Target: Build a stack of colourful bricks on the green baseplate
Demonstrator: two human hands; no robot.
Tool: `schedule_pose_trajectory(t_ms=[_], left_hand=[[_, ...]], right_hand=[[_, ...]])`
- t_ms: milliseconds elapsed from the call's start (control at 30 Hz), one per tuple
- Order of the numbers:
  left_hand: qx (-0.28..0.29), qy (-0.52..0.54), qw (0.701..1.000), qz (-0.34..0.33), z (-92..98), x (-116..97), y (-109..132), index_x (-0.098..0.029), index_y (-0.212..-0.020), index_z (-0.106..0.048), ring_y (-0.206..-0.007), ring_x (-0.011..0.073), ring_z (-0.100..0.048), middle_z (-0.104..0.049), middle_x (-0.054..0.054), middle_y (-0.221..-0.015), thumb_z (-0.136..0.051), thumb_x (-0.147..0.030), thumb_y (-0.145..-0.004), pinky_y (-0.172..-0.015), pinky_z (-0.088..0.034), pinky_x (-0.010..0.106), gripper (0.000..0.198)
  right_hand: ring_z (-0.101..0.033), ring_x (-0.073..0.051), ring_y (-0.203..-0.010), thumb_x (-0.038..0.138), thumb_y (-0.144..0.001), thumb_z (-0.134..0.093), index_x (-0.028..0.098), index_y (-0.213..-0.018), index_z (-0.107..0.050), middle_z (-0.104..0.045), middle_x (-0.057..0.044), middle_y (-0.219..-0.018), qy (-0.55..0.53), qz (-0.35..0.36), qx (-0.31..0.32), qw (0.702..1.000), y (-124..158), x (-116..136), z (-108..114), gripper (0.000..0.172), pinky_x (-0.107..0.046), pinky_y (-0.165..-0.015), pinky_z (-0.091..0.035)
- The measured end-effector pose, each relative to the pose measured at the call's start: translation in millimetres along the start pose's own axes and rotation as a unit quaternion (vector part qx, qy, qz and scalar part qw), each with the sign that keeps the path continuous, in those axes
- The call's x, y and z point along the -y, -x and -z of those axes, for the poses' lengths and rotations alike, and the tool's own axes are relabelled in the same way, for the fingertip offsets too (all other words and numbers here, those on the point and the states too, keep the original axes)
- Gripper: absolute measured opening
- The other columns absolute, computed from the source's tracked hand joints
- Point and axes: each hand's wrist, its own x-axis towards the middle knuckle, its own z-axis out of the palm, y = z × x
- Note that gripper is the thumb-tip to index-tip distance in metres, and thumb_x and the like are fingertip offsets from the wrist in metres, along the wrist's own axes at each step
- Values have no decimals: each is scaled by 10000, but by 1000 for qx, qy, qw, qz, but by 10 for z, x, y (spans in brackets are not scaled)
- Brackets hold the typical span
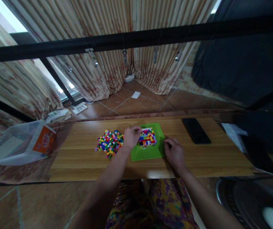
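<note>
A green studded baseplate (148,155) lies on the wooden board, with a block of multicoloured bricks (148,137) built up on its upper middle part. Over the plate's left upper edge, my left hand (132,136) is closed, fingertips pinched at the left side of the brick block; anything between them is too small to make out. My right hand (173,151) rests at the plate's right edge, fingers curled with thumb and forefinger near the edge; whether it grips the plate is unclear. Left of the plate is a loose pile of small coloured bricks (110,142).
A black phone (196,130) lies on the wooden board (79,159) to the right. A clear plastic box (14,143) with an orange label stands at the far left. A dark tablet-like object (259,154) and white paper (233,135) are at the right. A black bar crosses above.
</note>
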Motion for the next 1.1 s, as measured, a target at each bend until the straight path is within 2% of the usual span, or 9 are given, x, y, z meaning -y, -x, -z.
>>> schedule_pose_trajectory(t_ms=[133, 300, 400, 533, 667, 800, 867, 967, 1100], left_hand=[[21, -12, 1000, 19, -8, -2, -45, -180, -755, -729, -767, 142, -675, -741, 18, -784, -592, -150, -799, -751, -501, 241, 147], [30, -40, 999, 17, -3, 3, -53, -198, -788, -727, -796, 146, -682, -741, 10, -798, -599, -147, -802, -797, -513, 263, 138], [22, -22, 999, 9, 24, 11, -1, -203, -911, -717, -898, 155, -687, -750, 29, -939, -619, -143, -797, -877, -517, 284, 162], [-31, 3, 999, 8, 133, 59, 168, -193, -1071, -674, -1002, 161, -669, -717, 67, -1111, -579, -117, -815, -952, -504, 309, 284], [-91, -15, 995, 23, 412, 237, 367, -172, -1031, -679, -948, 166, -672, -730, 75, -1037, -518, -114, -833, -901, -517, 312, 262], [-183, -75, 973, 117, 863, 500, 409, -163, -988, -692, -927, 176, -671, -734, 83, -1001, -483, -144, -845, -860, -505, 296, 255], [-203, -119, 957, 170, 1086, 598, 348, -168, -1029, -693, -907, 191, -672, -737, 86, -987, -485, -189, -853, -822, -500, 296, 273], [-155, -209, 943, 206, 1319, 667, 195, -173, -1074, -693, -922, 206, -663, -735, 97, -1000, -457, -180, -852, -805, -478, 294, 323], [-44, -283, 935, 208, 1405, 692, 5, -194, -953, -718, -918, 200, -642, -732, 75, -946, -505, -203, -824, -791, -449, 276, 249]], right_hand=[[-625, -206, -829, 259, -864, -464, 189, -836, -671, -663, -85, -879, 7, 2, 1, 1000, -3, 5, 3, 221, -340, -782, -493], [-621, -206, -817, 276, -869, -461, 192, -844, -666, -668, -86, -888, 10, 16, 0, 1000, 6, -32, -9, 223, -349, -778, -496], [-618, -208, -815, 275, -867, -462, 191, -839, -660, -665, -87, -887, 11, 21, -3, 1000, 13, -57, -19, 218, -348, -765, -497], [-617, -209, -812, 278, -864, -461, 185, -846, -661, -661, -91, -892, 23, 26, 6, 999, 20, -72, -23, 221, -345, -753, -495], [-621, -208, -801, 302, -863, -470, 187, -843, -662, -665, -88, -894, 19, 27, -2, 999, 25, -76, -17, 225, -341, -747, -491], [-625, -214, -806, 332, -867, -468, 197, -851, -665, -669, -89, -901, 26, 32, -2, 999, 32, -100, -15, 239, -345, -755, -490], [-627, -220, -808, 349, -867, -466, 201, -854, -667, -673, -90, -907, 36, 31, -1, 999, 35, -114, -16, 250, -350, -752, -489], [-629, -224, -803, 368, -868, -462, 203, -858, -668, -676, -92, -913, 44, 29, -2, 999, 39, -122, -19, 264, -352, -740, -488], [-629, -224, -815, 366, -877, -455, 208, -858, -665, -678, -94, -910, 44, 37, -4, 998, 40, -110, -15, 262, -345, -743, -485]])
